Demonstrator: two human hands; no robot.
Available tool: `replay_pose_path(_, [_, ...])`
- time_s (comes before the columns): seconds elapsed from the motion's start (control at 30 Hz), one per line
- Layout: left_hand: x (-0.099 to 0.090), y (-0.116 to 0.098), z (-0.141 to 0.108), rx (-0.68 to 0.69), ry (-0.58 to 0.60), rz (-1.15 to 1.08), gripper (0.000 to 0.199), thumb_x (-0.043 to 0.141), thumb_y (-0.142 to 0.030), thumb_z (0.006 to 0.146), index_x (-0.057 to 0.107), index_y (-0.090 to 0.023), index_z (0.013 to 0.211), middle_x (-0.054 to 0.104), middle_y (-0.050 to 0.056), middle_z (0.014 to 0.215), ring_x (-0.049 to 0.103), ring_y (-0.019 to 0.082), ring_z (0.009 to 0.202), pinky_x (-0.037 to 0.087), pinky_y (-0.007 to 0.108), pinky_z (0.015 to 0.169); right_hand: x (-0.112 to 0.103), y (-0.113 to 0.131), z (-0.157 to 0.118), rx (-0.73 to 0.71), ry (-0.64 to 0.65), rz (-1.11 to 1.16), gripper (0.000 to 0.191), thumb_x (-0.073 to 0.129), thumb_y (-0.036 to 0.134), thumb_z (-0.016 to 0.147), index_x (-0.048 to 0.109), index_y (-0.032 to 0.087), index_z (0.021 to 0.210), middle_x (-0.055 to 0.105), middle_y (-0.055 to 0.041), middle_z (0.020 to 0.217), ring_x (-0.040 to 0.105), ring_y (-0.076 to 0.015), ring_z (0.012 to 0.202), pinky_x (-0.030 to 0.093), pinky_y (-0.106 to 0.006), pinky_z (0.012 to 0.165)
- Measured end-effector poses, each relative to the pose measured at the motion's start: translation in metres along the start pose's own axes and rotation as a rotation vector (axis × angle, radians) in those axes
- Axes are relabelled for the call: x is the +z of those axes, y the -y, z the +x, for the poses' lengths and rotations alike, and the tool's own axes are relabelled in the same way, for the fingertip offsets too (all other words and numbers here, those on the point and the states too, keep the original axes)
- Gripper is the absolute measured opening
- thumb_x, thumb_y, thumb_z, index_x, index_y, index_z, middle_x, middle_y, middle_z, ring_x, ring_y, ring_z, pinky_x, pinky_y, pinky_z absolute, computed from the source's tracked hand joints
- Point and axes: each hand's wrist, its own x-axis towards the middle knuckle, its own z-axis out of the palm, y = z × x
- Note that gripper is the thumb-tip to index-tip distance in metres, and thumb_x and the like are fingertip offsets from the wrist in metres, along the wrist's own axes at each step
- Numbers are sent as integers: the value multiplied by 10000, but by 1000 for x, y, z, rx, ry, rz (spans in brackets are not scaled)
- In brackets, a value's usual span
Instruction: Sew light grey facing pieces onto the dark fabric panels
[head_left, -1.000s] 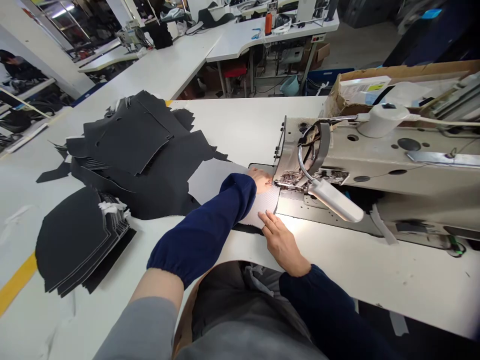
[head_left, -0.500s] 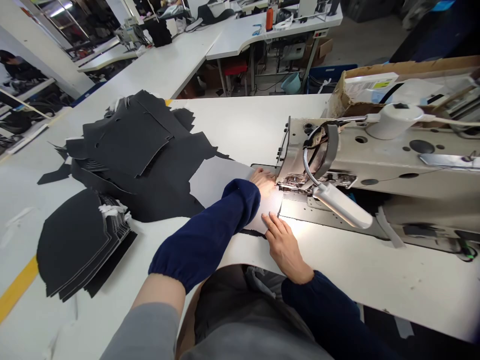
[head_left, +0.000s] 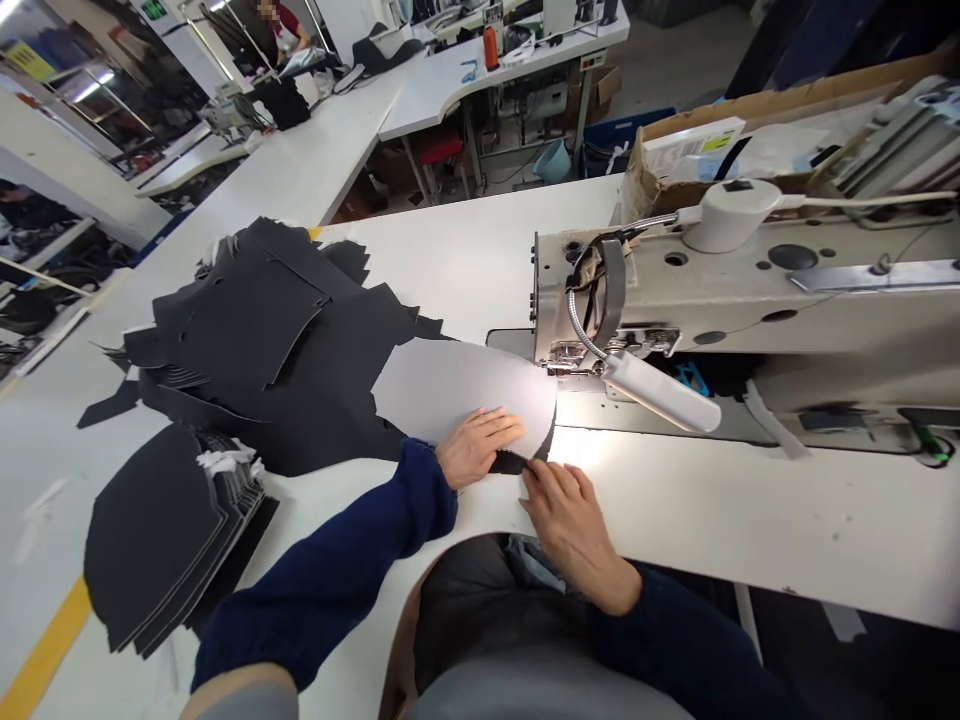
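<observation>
A light grey cut fabric panel (head_left: 442, 385) lies on dark fabric, its right end at the needle area of the sewing machine (head_left: 615, 290). My left hand (head_left: 480, 442) rests flat on the panel's near side, fingers stretched out toward the right. My right hand (head_left: 574, 520) is at the near right corner, its thumb and forefinger pinching the edge of the dark fabric (head_left: 511, 463) under the panel. A white lamp (head_left: 664, 392) on a bendable neck lights the spot beside the needle.
Dark cut pieces (head_left: 240, 300) lie heaped to the left, with a stack of curved dark panels (head_left: 154, 530) nearer me. Behind the machine stands an open cardboard box (head_left: 637, 165). Another worktable (head_left: 442, 90) and a person (head_left: 289, 35) are farther back.
My left hand has moved from beside the needle back toward me onto the panel's near side. My right hand has shifted slightly toward me and now pinches the edge. The camera view has turned.
</observation>
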Motion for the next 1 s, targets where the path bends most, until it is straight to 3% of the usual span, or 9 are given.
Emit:
replay_pose_path(0.2, [-4, -11, 13, 3, 47, 165, 441, 379, -152, 896, 462, -254, 1318, 408, -42, 1439, 315, 253, 1323, 335, 401, 1040, 14, 13, -2, -92, 77, 10, 428, 439, 292, 941, 500, 25, 1269, 487, -184, 1304, 404, -293, 1225, 346, -450, 1037])
replay_pose_path(0.4, [-7, -9, 31, 20, -7, 244, 366, 430, -204, 906, 485, -231, 1266, 412, 12, 1421, 379, 203, 1228, 375, 335, 944, 18, 5, 13, -90, 91, -8, 512, 485, 332, 920, 476, -28, 1283, 470, -229, 1314, 405, -330, 1241, 366, -466, 1039])
replay_pose_path(0.6, [-10, 3, 47, 109, 28, 243, 288, 445, -188, 892, 552, -193, 1160, 552, 63, 1140, 474, 193, 956, 395, 317, 783, 30, 1, 26, -93, 52, -30, 546, 501, 383, 910, 512, -51, 1241, 470, -249, 1309, 399, -350, 1255, 373, -457, 1044])
replay_pose_path(0.8, [-7, 10, 60, 146, 35, 224, 201, 465, -159, 872, 600, -166, 1020, 563, 57, 1025, 451, 192, 916, 384, 306, 806, 35, -9, 38, -77, 55, -56, 499, 504, 366, 908, 550, -43, 1189, 521, -246, 1243, 443, -351, 1212, 374, -461, 1039])
replay_pose_path(1.0, [-14, 10, 77, 99, 47, 244, 203, 477, -168, 870, 610, -155, 1022, 548, 72, 1020, 447, 207, 935, 397, 318, 813, 38, -20, 53, -61, 31, -68, 467, 516, 354, 900, 564, -33, 1158, 523, -254, 1214, 438, -361, 1204, 371, -473, 1028])
